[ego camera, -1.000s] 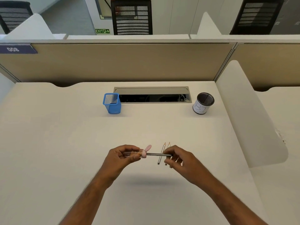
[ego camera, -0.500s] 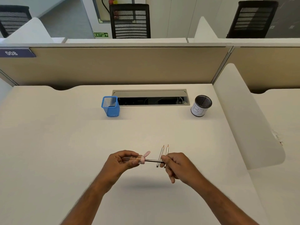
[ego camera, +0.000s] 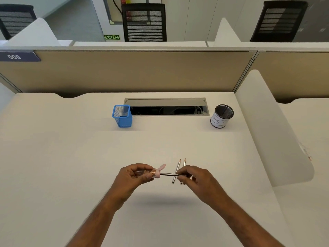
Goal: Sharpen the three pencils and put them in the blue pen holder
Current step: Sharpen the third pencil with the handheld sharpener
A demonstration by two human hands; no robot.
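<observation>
My left hand [ego camera: 132,176] grips a clear sharpener with a pink cap [ego camera: 155,173], held level above the desk. A dark pencil [ego camera: 168,174] is pushed into its cap end, and my right hand [ego camera: 195,180] pinches the pencil's other end. Two more pencils [ego camera: 177,169] lie side by side on the desk just beyond my right fingers, tips pointing away from me; their near ends are partly hidden by the held pencil and my fingers. The blue mesh pen holder [ego camera: 122,116] stands upright at the far left of the desk's middle, with nothing visible inside.
A black mesh cup with a white label [ego camera: 221,116] stands at the far right. Between the two holders is an open cable slot [ego camera: 166,106]. A white divider panel [ego camera: 270,129] bounds the desk's right side, and a beige partition [ego camera: 124,70] runs along the back.
My right hand has rolled on the pencil, its fingers shifting around the shaft. The sharpener stays in my left hand at about the same spot. The view has tipped slightly downward.
</observation>
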